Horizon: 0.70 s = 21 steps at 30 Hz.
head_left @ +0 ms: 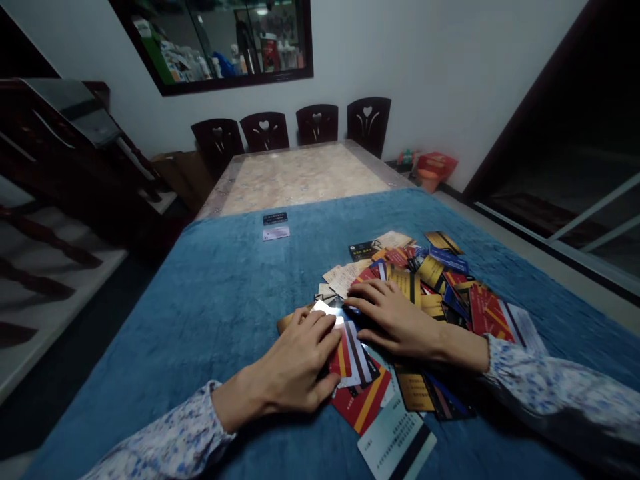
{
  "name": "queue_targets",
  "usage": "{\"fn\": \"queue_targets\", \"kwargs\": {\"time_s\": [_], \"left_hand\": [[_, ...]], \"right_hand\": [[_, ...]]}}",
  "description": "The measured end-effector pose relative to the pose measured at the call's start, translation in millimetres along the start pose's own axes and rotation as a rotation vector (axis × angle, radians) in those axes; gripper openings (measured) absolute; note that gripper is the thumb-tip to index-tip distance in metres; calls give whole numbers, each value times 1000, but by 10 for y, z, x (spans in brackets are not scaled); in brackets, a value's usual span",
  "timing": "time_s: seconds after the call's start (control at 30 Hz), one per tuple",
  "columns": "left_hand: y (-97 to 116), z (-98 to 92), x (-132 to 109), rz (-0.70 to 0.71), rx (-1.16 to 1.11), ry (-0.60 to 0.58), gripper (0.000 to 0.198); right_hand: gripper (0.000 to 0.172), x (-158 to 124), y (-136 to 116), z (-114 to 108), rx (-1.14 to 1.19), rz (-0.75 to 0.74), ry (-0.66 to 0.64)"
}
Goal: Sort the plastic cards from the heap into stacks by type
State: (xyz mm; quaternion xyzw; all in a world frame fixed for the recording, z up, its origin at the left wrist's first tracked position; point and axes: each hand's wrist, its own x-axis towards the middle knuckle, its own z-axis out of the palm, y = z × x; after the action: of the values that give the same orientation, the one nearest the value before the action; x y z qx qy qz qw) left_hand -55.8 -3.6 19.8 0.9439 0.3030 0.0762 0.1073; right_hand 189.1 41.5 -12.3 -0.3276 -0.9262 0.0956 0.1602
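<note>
A loose heap of plastic cards (395, 283) in red, gold, blue, white and black is spread over a blue tablecloth (225, 300). My left hand (305, 360) rests on the heap's near left edge, its fingers bent over the cards and its thumb apart. Beside that thumb is a red and white card (353, 353) with a dark stripe. My right hand (395, 317) lies palm down across the middle of the heap, fingers apart. Below both hands, a pale green card (397, 437) with a black stripe lies on the cloth. The hands hide some cards.
Farther up the cloth, a black card (275, 219) and a pale purple card (276, 233) lie apart from the heap. Beyond the cloth shows a patterned tabletop (305, 173). Dark chairs (317, 123) line the far end, and a stair railing (50, 247) stands at the left.
</note>
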Motion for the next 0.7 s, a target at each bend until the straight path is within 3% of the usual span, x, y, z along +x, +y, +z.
{"fn": "queue_targets", "kwargs": {"time_s": [0.2,0.37,0.7], "left_hand": [[77,3,-38,36,-17,-44,55],[101,60,-33,152,56,-11,35],[153,105,-8,371,261,112,20]], "right_hand": [[36,91,-83,36,200,-106,-42],[34,127,-136,-29,385,-112,-88],[25,229,-161,-73,345,-207,-112]]}}
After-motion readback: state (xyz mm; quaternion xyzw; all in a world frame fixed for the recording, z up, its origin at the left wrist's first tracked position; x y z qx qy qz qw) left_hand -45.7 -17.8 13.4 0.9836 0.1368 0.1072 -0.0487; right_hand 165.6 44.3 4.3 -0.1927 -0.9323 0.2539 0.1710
